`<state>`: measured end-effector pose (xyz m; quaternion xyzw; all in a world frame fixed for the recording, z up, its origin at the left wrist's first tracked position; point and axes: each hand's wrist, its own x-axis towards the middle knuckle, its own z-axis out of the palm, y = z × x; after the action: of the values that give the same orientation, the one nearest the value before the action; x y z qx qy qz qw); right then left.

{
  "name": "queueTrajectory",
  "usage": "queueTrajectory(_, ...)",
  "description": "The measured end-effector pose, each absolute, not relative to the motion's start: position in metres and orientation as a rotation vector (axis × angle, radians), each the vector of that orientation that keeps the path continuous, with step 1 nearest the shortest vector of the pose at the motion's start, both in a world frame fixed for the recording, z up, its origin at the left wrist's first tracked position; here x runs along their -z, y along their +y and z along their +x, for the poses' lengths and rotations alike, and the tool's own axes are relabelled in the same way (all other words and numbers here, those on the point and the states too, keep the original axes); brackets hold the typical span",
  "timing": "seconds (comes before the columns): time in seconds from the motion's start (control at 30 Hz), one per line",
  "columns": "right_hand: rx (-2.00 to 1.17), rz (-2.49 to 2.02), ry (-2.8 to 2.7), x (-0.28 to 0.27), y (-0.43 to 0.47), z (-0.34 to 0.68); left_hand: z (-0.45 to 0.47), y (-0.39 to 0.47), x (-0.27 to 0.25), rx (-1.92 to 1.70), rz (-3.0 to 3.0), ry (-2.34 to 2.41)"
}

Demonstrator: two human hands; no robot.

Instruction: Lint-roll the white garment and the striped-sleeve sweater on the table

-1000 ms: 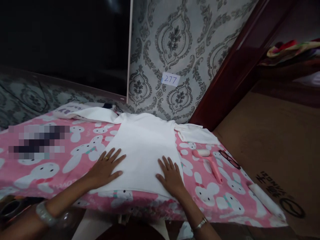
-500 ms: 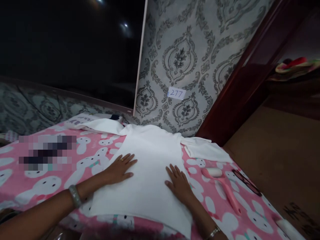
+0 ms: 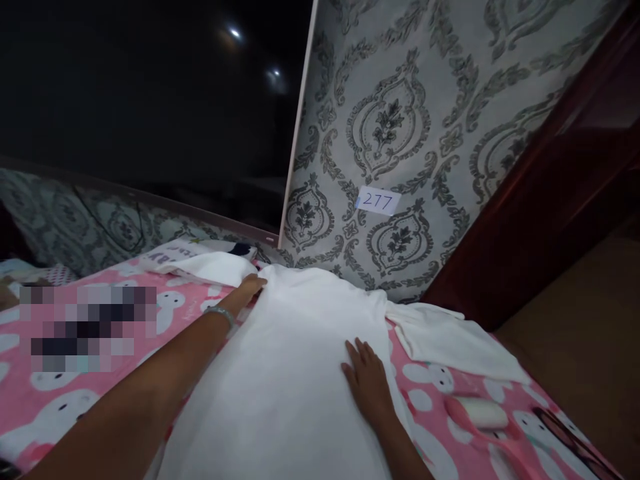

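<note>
A white long-sleeved shirt (image 3: pixel 300 360) lies spread out, with its sleeves reaching left and right. My left hand (image 3: pixel 251 287) is at the shirt's upper left, where the sleeve joins the body; its fingers are bent together on the fabric there, and the fingertips are partly hidden. Flat on the right side of the shirt's body rests my right hand (image 3: pixel 367 380), fingers stretched and slightly spread, holding nothing. Under the shirt is a pink cloth (image 3: pixel 200 347) printed with white rabbits.
To the right lie a pink-handled lint roller (image 3: pixel 483 413) and dark-framed glasses (image 3: pixel 565 430). A folded printed cloth (image 3: pixel 185 252) sits behind the left sleeve. A dark television screen (image 3: pixel 150 100) and a paper marked 277 (image 3: pixel 379 201) are on the patterned wall behind.
My left hand has moved up and away, from the middle of the shirt to its left shoulder area. My right hand stays flat on the shirt. The camera view has shifted closer.
</note>
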<state>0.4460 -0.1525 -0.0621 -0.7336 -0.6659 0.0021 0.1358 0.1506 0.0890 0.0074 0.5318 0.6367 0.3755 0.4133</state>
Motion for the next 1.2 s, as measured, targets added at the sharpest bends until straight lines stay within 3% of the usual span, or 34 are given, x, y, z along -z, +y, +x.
queueTrajectory(0.23, 0.001, -2.086, -1.958, 0.068, -0.148, 0.454, 0.162, 0.12, -0.006, -0.998, 1.738, 1.693)
queueTrajectory(0.47, -0.133, -2.162, -1.946, 0.05, -0.153, 0.447, 0.171, 0.105, -0.017, -0.601, 2.146, 1.882)
queueTrajectory(0.7, -0.326, -2.186, -1.9, 0.018, -0.123, 0.455, 0.223, 0.047, 0.018, -0.31, 2.804, 1.344)
queueTrajectory(0.97, -0.197, -2.418, -1.786, 0.024, -0.09, 0.486, 0.222, 0.035, 0.026, -0.159, 2.736, 1.391)
queueTrajectory(1.2, -0.317, -2.38, -1.853, 0.02, -0.144, 0.488, 0.181, 0.016, 0.02, -0.086, 2.707, 1.392)
